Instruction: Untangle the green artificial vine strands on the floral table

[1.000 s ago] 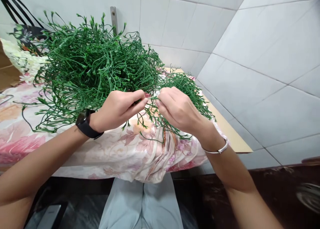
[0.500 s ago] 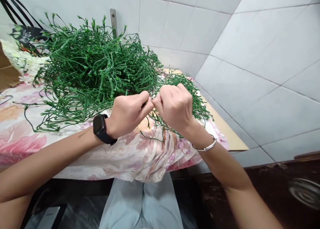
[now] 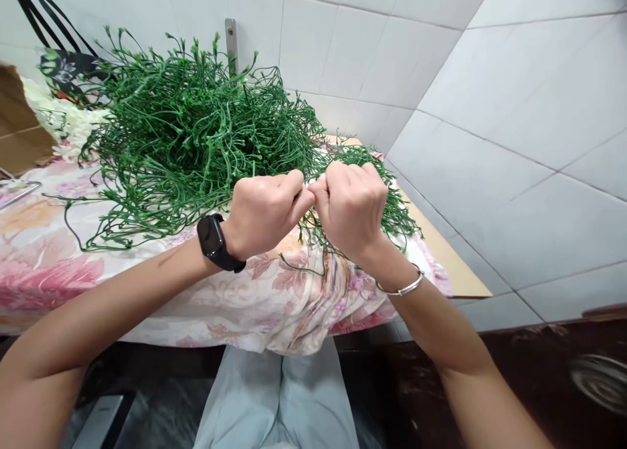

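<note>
A big heap of thin green plastic stems [image 3: 191, 129] lies on a table under a pink floral cloth [image 3: 235, 299]. My left hand [image 3: 264, 211], with a black watch on the wrist, is closed in a pinch on a green stem at the heap's near edge. My right hand [image 3: 353, 204], with a silver bangle on the wrist, is curled in a fist on the same stem. The two hands touch knuckle to knuckle. A smaller bunch of green stems [image 3: 386, 201] spreads out behind my right hand.
White tiled walls meet in a corner behind and to the right of the table. White artificial flowers [image 3: 63, 123] and a dark bag [image 3: 63, 70] lie at the far left. The bare table corner [image 3: 455, 266] shows at right. My grey-trousered legs [image 3: 279, 397] are below.
Both hands have risen a little and closed from loose pinches into tighter fists pressed together on the stem. The view has shifted slightly.
</note>
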The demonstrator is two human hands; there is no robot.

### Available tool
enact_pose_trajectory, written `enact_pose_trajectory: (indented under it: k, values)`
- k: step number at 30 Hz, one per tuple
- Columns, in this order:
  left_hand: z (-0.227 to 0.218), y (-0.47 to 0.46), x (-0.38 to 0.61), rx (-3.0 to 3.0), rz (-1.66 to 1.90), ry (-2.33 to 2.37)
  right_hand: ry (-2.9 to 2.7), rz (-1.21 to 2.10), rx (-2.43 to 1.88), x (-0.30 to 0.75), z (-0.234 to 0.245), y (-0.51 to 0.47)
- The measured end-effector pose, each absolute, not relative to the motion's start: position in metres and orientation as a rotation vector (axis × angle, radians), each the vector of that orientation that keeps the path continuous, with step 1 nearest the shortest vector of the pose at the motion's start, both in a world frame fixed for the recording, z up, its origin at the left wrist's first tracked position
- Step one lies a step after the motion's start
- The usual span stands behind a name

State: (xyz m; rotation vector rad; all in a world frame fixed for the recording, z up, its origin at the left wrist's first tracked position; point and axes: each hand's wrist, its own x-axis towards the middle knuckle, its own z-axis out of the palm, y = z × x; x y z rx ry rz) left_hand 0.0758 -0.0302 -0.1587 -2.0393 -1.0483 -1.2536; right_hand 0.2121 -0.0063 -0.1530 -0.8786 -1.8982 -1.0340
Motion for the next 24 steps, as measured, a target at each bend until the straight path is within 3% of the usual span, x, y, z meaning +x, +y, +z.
enact_pose_trajectory:
  k: [13, 24]
  values:
    - [-0.160, -0.016, 0.078, -1.951, -1.160, -1.046, -1.953, -0.901, -1.095, 0.210, -0.154, 0.003]
    - [-0.159, -0.016, 0.069, -2.225, -1.383, -1.106, -2.144, -0.663, -0.855, 0.222, -0.145, 0.011]
